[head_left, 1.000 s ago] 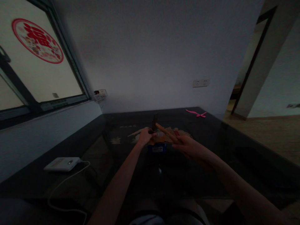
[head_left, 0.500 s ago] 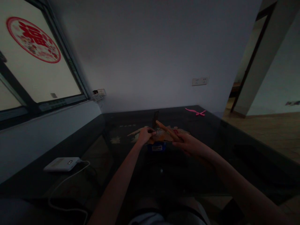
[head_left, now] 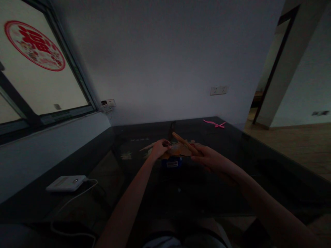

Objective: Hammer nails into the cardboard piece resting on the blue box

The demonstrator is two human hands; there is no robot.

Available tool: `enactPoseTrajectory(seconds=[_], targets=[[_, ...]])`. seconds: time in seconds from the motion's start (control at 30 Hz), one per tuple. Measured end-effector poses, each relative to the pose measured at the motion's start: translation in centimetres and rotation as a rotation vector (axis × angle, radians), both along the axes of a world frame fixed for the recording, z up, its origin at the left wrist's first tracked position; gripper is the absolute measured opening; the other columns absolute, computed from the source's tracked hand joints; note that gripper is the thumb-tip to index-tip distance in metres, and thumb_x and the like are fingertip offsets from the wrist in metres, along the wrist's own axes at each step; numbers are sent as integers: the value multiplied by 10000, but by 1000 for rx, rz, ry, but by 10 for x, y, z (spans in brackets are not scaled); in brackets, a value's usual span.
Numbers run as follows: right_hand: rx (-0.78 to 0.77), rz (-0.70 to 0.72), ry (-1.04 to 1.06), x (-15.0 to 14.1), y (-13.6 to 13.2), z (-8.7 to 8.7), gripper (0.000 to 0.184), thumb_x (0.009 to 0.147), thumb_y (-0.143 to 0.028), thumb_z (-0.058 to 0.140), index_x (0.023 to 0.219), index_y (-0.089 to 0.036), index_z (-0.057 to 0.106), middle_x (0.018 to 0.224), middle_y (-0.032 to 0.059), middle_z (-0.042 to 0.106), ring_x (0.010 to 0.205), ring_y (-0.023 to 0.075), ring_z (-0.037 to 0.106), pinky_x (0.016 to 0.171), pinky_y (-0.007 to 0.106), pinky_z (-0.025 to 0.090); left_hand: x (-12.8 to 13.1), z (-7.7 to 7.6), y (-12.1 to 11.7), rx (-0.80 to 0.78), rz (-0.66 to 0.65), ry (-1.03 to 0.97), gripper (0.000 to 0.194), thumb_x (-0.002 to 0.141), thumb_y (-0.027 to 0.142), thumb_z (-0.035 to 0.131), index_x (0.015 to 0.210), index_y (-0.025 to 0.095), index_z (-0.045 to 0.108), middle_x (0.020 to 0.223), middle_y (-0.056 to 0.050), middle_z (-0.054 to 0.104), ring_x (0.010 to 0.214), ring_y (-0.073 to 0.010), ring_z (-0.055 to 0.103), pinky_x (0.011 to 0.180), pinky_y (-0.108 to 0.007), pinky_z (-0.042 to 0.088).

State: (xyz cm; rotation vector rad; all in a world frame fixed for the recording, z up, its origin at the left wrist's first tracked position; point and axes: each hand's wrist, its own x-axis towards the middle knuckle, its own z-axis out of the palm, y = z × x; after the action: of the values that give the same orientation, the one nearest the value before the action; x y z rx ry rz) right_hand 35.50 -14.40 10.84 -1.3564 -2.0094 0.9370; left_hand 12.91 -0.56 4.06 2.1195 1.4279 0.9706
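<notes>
My right hand [head_left: 205, 155] is wrapped round the wooden handle of a hammer [head_left: 184, 142]. The hammer's dark head stands at the far end of the handle, just beyond the fingertips of my left hand [head_left: 160, 148]. Those left fingers are pinched together over a torn piece of brown cardboard [head_left: 179, 150]; whatever small thing they hold is too dark to make out. Under the cardboard sits a blue container [head_left: 172, 162] with a white label. Both hands are close to the cardboard's top, one on each side.
Everything rests on a dark, glossy table [head_left: 155, 193] against a wall. A white power bank [head_left: 66, 183] with a white cable lies at the left. A pink ribbon [head_left: 216, 124] is near the far right corner. Wall sockets [head_left: 218, 90] are above the table.
The whole view has shifted slightly. Both hands, the hammer and the cardboard keep almost the same positions relative to one another.
</notes>
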Motion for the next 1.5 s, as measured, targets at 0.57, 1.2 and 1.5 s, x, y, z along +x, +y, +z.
enactPoseTrajectory(seconds=[0.57, 1.2, 1.5], targets=[[49, -26, -79, 2, 9, -12, 297, 737, -294, 590, 985, -132, 613, 677, 4, 577, 560, 132, 510, 509, 236, 389, 5, -4, 2, -15, 35, 73, 210, 711, 264, 646, 859, 127, 701, 847, -69, 703, 771, -184, 638, 705, -262, 475], [43, -17, 85, 4, 6, -11, 279, 722, -292, 617, 962, -150, 594, 609, -28, 550, 437, 86, 464, 401, 203, 333, 2, -6, 4, 12, 18, 73, 210, 715, 269, 648, 866, 136, 708, 870, -71, 700, 815, -187, 631, 740, -271, 466], [-54, -51, 230, 1, 2, -25, 207, 717, -322, 618, 820, -158, 545, 509, -67, 465, 341, 65, 414, 309, 181, 304, 3, -6, 4, 8, -30, 70, 174, 701, 244, 648, 821, 128, 697, 786, -54, 695, 742, -176, 633, 708, -275, 478]])
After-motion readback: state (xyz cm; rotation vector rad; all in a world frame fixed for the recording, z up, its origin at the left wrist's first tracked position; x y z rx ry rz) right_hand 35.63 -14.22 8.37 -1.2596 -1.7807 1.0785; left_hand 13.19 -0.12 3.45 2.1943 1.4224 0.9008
